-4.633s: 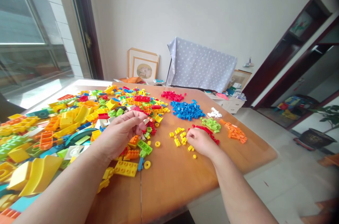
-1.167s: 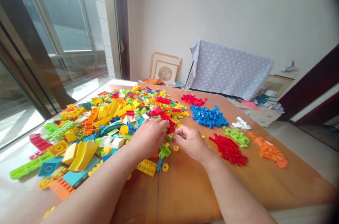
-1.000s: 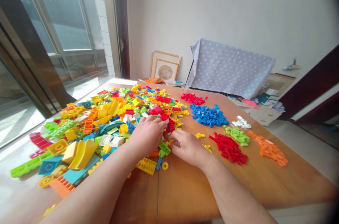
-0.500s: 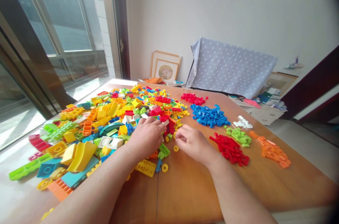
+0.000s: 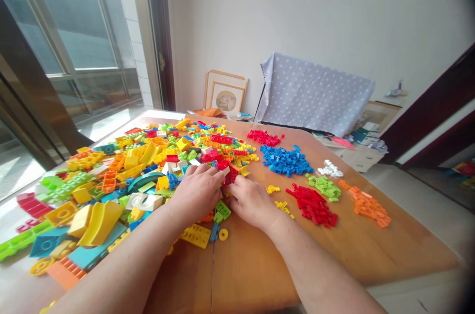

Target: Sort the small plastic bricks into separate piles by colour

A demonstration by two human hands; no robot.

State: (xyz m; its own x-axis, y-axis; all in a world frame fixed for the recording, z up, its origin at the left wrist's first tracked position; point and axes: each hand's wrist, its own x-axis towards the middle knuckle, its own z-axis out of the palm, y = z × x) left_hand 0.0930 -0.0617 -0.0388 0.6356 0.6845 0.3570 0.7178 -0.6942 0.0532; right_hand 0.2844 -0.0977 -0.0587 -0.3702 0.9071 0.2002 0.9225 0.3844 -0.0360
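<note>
A: What's sorted by colour?
B: Red pile (image 5: 313,207), blue pile (image 5: 286,160) and four more are set out on the bench (image 5: 252,264); few yellow bricks (image 5: 284,208) are grouped.
A: And left?
B: A big mixed heap (image 5: 148,154)! Left hand (image 5: 197,190) and right hand (image 5: 253,204) are poised at its edge, fingertips hidden; any grip can't be told.

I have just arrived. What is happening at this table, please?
A person's left hand is at a mixed toy-brick heap, a white piece at its fingers. The right hand is beside it; whether it holds anything is hidden. Further right on the table lie a blue pile, a white pile, a green pile, an orange pile, two red piles and some yellow pieces.
</note>
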